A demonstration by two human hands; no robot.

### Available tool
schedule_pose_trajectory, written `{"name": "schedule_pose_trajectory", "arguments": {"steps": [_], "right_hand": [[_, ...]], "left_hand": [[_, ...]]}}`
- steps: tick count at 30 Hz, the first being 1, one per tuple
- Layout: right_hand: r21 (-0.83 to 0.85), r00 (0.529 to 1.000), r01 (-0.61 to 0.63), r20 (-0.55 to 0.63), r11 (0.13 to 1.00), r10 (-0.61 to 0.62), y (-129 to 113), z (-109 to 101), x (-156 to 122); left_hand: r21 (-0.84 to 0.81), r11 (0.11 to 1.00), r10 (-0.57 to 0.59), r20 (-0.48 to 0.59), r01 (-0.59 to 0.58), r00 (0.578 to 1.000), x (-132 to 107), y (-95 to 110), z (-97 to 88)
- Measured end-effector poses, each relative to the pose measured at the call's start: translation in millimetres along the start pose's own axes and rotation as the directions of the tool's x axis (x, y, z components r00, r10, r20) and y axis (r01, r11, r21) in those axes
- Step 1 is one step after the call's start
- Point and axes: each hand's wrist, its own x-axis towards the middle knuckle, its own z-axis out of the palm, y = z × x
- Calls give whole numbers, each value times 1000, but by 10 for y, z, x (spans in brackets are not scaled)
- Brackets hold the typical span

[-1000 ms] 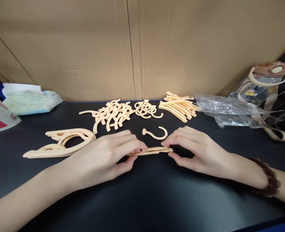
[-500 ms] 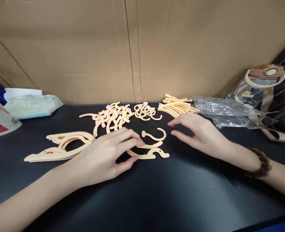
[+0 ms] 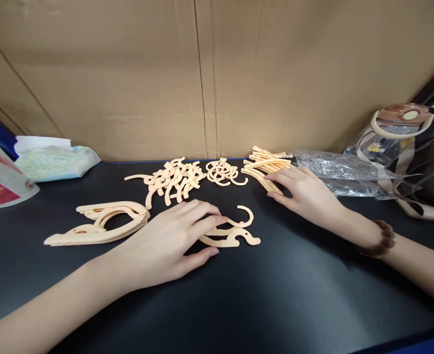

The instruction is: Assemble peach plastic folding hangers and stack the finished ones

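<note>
My left hand (image 3: 178,241) lies palm down over a few flat cream hanger pieces, its fingers apart. Its fingertips touch a hanger hook (image 3: 246,216) and partly cover a curved hanger arm (image 3: 231,241) with a small hole. My right hand (image 3: 301,189) is at a pile of slim hanger bars (image 3: 264,162), thumb and fingers parted over the nearest bars. To the left of my left hand rests a stack of folded hanger parts (image 3: 91,238), linked by a rounded end.
Behind are a heap of curved hanger arms (image 3: 172,179) and a smaller heap of hooks (image 3: 220,171). Clear plastic bags (image 3: 334,164) and a strapped bottle (image 3: 393,132) stand right. A tissue pack (image 3: 58,160) and a cup (image 3: 3,177) are left, with cardboard (image 3: 128,73) behind the black table (image 3: 257,305).
My right hand has come onto the pile of bars from just in front of it. My left fingers now reach over the hook's end, and the hook sits closer to the curved arms.
</note>
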Motion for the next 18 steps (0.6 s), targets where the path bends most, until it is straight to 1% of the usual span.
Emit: {"name": "schedule_pose_trajectory", "arguments": {"steps": [4, 7, 9, 11, 14, 16, 18], "right_hand": [[-25, 996, 78, 50, 997, -76, -58, -79, 2], [-97, 981, 195, 31, 976, -192, -205, -198, -57], [-142, 957, 287, -12, 948, -291, -358, -290, -129], [-139, 928, 362, -46, 922, -371, -528, -374, -210], [-130, 884, 457, -48, 880, -466, -736, -464, -307], [-110, 845, 525, -49, 844, -532, -807, -494, -340], [-60, 813, 576, -70, 816, -579, -821, -499, -351]], "left_hand": [[-56, 998, 25, 19, -24, 1000, -7, -9, 54], [-101, 994, 54, 19, -52, 998, 2, -5, 52], [-123, 990, 73, 6, -72, 997, 10, 5, 34], [-142, 986, 87, -2, -87, 996, 15, 13, 18], [-165, 982, 93, 1, -91, 996, 13, 21, 15], [-200, 976, 82, -3, -81, 997, 8, 28, 21], [-257, 965, 60, -6, -59, 998, 7, 42, 26]]}}
